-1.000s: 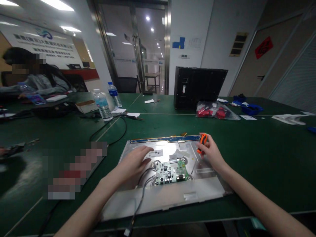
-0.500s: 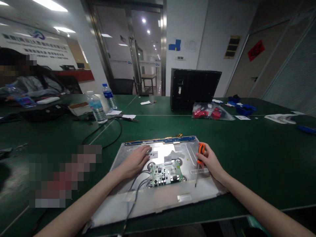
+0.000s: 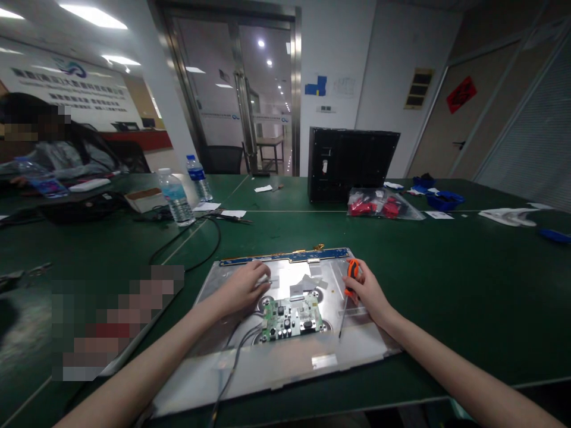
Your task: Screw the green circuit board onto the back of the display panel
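A flat metal-backed display panel (image 3: 362, 340) lies on the table before me, with a green circuit board (image 3: 291, 316) on its middle and a blue strip board (image 3: 285, 257) along its far edge. My right hand (image 3: 366, 290) grips an orange and black screwdriver (image 3: 352, 274) at the panel's right side, its shaft pointing down toward me. On the panel's left part rests my left hand (image 3: 244, 286), fingers bent, thumb and forefinger apart beside a pale label. Dark cables (image 3: 238, 351) run from the board toward the near edge. White paper pieces (image 3: 307, 285) lie above the board.
Behind the panel stand a black monitor-like housing (image 3: 352, 160) and a plastic bag with red items (image 3: 379, 205). Water bottles (image 3: 175, 199), a looped cable (image 3: 218, 238) and papers are at the left back. A person (image 3: 66, 142) sits far left. Blue trays (image 3: 446, 199) lie at the right back.
The panel and both hands have shifted slightly left in view, the screwdriver with my right hand. My left fingers, flatter before, are more bent.
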A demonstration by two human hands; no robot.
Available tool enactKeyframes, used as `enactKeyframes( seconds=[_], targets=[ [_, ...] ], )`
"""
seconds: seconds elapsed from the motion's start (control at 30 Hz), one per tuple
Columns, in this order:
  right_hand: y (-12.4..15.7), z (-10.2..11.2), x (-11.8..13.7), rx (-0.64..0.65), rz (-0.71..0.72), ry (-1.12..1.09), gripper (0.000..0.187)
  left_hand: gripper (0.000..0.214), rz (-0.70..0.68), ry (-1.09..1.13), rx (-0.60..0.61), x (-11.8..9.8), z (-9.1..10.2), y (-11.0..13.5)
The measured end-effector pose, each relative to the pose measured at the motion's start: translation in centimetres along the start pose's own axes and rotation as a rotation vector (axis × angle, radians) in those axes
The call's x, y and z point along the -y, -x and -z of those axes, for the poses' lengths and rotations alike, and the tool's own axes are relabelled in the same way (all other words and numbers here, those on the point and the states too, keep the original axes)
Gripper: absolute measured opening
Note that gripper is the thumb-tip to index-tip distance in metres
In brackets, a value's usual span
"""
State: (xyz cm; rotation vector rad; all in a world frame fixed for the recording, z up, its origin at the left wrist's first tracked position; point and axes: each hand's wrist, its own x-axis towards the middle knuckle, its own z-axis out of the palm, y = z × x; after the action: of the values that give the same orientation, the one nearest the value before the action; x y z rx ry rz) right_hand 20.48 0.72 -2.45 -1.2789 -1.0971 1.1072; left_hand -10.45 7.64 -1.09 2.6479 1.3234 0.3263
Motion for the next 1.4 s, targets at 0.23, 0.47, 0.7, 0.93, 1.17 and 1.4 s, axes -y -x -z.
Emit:
enactKeyframes(
  seconds=[0.23,0.47,0.7,0.93,1.17,1.4],
  targets=[
    [0.3,0.1,0.4,-0.013,0.000,-0.021,0.051,0.015,0.054,0.064,0.004,-0.1,0.1,-0.6],
    [0.4,0.0,0.5,-0.072,-0.018,-0.061,0.056,0.014,0.009,0.149,-0.068,-0.2,-0.5,0.0],
    [1.1,-0.4,0.8,-0.110,-0.025,-0.066,0.057,0.018,-0.025,0.214,-0.131,-0.3,-0.8,0.6],
    [1.2,-0.8,0.6,-0.080,-0.015,-0.079,0.055,0.018,0.051,0.258,-0.073,0.0,0.1,0.6],
    [1.1,-0.6,0.8,-0.068,-0.031,-0.069,0.051,0.011,-0.088,0.329,-0.052,-3.8,1.2,-1.4],
    [-0.1,-1.6,1.3,-0.075,-0.033,-0.140,0.051,0.007,-0.228,0.506,0.084,-7.6,-0.6,-3.9]
  ],
)
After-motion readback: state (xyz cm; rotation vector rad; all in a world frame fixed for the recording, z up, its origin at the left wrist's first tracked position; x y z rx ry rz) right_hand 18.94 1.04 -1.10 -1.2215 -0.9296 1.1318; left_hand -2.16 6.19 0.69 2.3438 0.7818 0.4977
